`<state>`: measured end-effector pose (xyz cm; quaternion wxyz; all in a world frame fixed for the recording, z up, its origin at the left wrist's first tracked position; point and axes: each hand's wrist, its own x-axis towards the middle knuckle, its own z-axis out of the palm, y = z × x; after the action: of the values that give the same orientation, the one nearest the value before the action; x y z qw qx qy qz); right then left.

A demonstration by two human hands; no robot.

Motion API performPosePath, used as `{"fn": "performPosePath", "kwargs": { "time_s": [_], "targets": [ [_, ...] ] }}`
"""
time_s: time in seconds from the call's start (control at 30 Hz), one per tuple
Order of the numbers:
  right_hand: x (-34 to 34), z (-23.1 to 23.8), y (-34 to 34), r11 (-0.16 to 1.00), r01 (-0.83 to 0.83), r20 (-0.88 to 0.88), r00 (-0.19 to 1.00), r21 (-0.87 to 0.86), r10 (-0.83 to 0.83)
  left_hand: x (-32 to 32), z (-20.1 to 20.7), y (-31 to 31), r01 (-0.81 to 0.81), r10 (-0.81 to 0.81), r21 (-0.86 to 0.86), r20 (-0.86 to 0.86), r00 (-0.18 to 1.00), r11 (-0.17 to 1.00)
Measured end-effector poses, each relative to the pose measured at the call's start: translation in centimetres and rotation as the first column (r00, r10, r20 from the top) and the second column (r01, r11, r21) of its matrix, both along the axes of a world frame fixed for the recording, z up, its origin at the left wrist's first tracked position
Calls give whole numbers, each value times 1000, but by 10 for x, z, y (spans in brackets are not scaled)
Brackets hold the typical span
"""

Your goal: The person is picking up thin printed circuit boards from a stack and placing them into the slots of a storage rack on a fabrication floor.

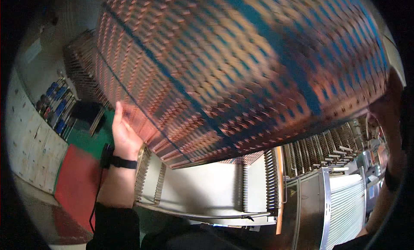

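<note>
Panel (207,84), large, flat, coppery with blue-green bands and rows of small repeated marks, partly blurred; tilted, filling the upper view and overlapping the far part of a white rack (200,187). Left hand (126,137), with black wristband (124,163): at the panel's lower left edge, one digit upright beside it, the others hidden behind the sheet; appears to have hold of that edge, finger spread not visible. Right hand (380,110): at the lower right edge, in shadow and blurred; whether its fingers are closed round the edge cannot be told. Rack fittings: toothed strip (271,181) at right, similar strips at left; contact between panel and rack cannot be judged. Adjacent, right: further rack of metal combs (319,150); ribbed white unit (347,209). Risks, as judged: the low corner could strike the teeth if the sheet dips or swings, scratching its face; a thin sheet this broad could bow or slip if one hand's hold slackens; its breadth hides much of the rack, so misalignment could pass unnoticed.
</note>
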<state>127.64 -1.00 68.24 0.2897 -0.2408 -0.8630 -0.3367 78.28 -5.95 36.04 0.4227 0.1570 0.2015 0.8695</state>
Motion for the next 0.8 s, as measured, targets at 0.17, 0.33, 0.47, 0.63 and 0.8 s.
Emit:
{"fn": "performPosePath", "kwargs": {
  "time_s": [0.17,0.33,0.47,0.63,0.8],
  "targets": [
    [32,-57,23,961,234,56,972,-149,-228,-21,18,-28,-74,58,-61,-230,971,995],
    [39,-113,20,671,-291,-447,892,-682,-68,-16,29,-3,142,-91,145,-308,947,979],
    [23,-170,16,738,-128,-428,873,-662,-232,-17,24,-1,13,36,144,-329,944,989],
    [7,-219,30,697,-208,-446,877,-687,-178,-34,9,-1,32,24,160,-335,942,987],
    [0,-246,45,671,-208,-473,848,-712,-239,-43,4,4,-32,88,141,-409,908,989]
  ]
}}
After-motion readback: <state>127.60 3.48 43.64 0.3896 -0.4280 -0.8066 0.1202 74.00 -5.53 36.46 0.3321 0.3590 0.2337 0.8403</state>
